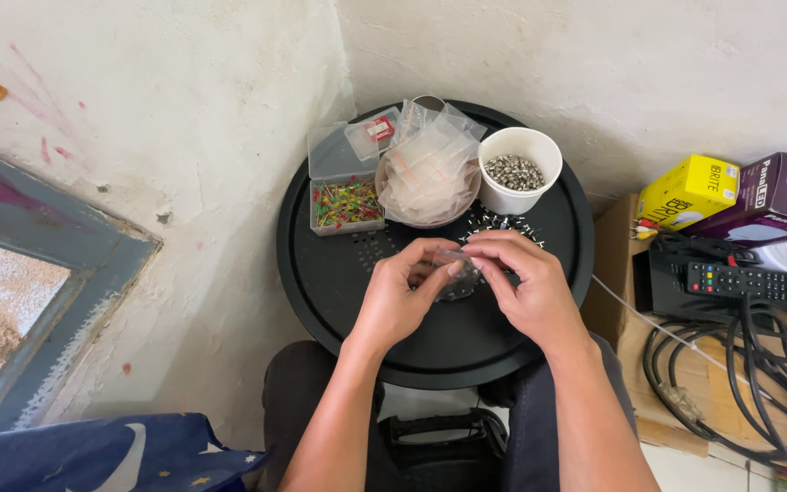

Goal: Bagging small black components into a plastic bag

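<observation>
Left hand (400, 293) and right hand (523, 284) both pinch a small clear plastic bag (456, 276) between fingertips, held just above the round black tray (339, 301). Behind it sit a white cup of metal bits (518, 169), a bowl of clear bags (430, 178) and a clear box of coloured parts (345, 194).

Both forearms come up from six o'clock, bare to the elbow, angling inward so the wrists close toward each other at centre frame. The left hand (400, 296) sits at about nine o'clock of the meeting point, back of the hand up, fingers curled, thumb and forefinger pinched together at the tips. The right hand (523, 284) sits at three o'clock, knuckles arched high, its fingers bent down and in toward the left fingertips, also pinching. The fingertips of both hands touch or nearly touch. Both knees show below, at six o'clock.
</observation>
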